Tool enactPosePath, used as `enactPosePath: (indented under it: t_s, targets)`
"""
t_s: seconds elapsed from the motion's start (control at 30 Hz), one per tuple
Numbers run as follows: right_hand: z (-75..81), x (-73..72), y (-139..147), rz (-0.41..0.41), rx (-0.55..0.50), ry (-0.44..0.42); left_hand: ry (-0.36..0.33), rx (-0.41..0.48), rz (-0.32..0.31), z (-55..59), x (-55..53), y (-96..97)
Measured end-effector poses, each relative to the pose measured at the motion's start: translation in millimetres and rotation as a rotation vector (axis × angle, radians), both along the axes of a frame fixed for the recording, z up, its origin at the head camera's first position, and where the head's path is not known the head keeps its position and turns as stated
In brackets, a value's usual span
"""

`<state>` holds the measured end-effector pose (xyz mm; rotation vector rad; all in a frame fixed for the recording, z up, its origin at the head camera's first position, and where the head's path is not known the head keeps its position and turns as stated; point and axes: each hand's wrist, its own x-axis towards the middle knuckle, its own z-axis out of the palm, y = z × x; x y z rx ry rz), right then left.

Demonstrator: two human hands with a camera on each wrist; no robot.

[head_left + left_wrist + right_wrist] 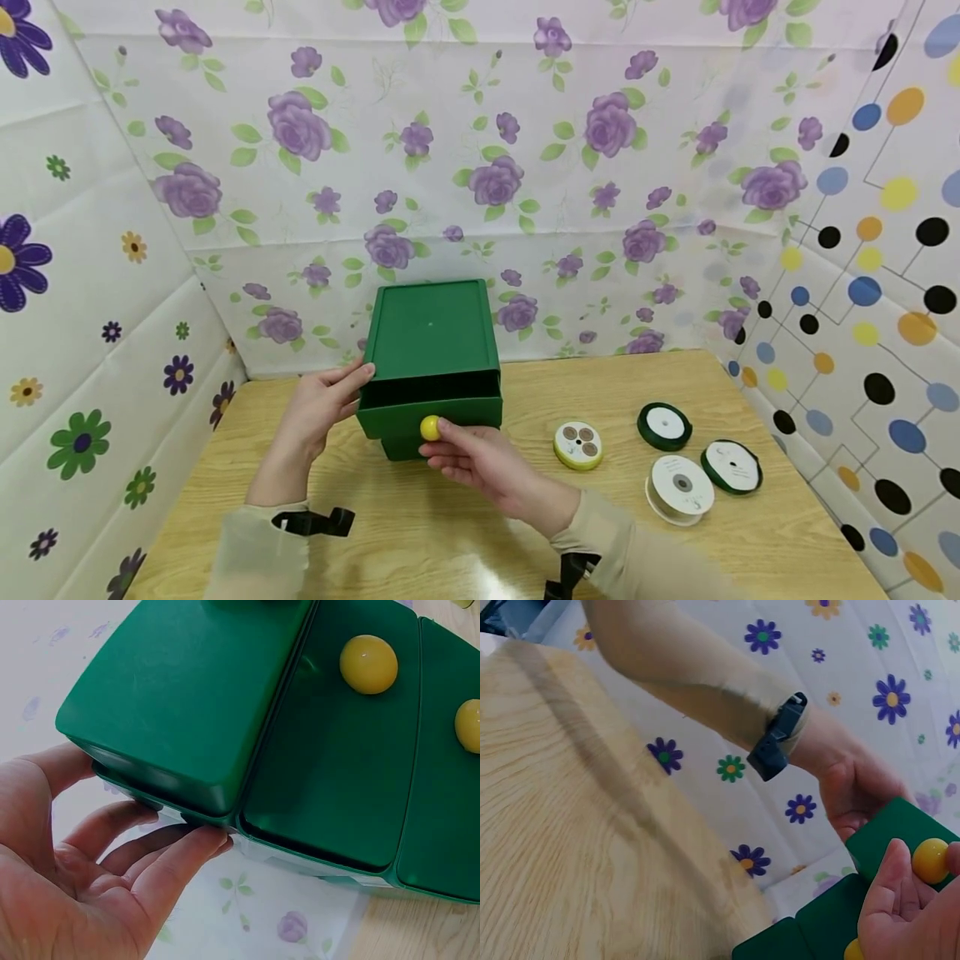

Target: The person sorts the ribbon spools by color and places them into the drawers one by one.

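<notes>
A green plastic drawer box (431, 325) stands near the back of the table. Its top drawer (472, 412) juts out at the front, with a dark gap behind the drawer face. My right hand (487, 467) pinches the yellow knob (430, 428) on that drawer between thumb and finger. At the box's upper left edge, my left hand (311, 412) rests its extended fingers against the side, thumb apart from them. In the left wrist view, the lower drawers (337, 750) sit flush, each with its own yellow knob (368, 664).
To the right lie several ribbon spools: a yellow one (577, 444), a white one (681, 485) and two dark green ones, one at the back (664, 426) and one farther right (732, 466). Patterned cloth walls (450, 208) enclose the wooden table (420, 542).
</notes>
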<state>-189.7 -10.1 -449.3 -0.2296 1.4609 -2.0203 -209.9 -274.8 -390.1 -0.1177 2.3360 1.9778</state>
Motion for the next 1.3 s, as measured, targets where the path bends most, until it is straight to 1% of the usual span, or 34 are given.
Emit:
enactPosePath:
  t_s: [0.13, 0.33, 0.5, 0.67, 0.93, 1.03, 1.3]
  targets:
    - [5.6, 3.6, 4.1, 0.038, 0.056, 0.030, 0.005, -0.008, -0.007, -0.5, -0.3, -0.4]
    - [13.1, 13.8, 10.0, 0.078, 0.134, 0.050, 0.007, -0.007, -0.005, -4.2, -3.7, 0.4]
    - [15.8, 23.1, 13.8, 0.093, 0.171, 0.051, 0.007, -0.024, -0.002, -5.2, -5.0, 0.4]
    - [18.1, 31.7, 17.3, 0.110, 0.206, 0.058, 0.010, -0.023, -0.006, -5.1, -5.2, 0.4]
    - [22.8, 42.1, 19.5, 0.133, 0.233, 0.071, 0.023, -0.019, -0.012, -3.8, -2.8, 0.0]
    - [24.3, 45.1, 20.4, 0.133, 0.243, 0.073, 0.020, -0.020, -0.003, -3.2, -2.3, 0.5]
    - [25.4, 52.8, 24.0, 0.227, 0.179, 0.078, 0.018, -0.015, 0.008, -2.3, -1.9, 0.1]
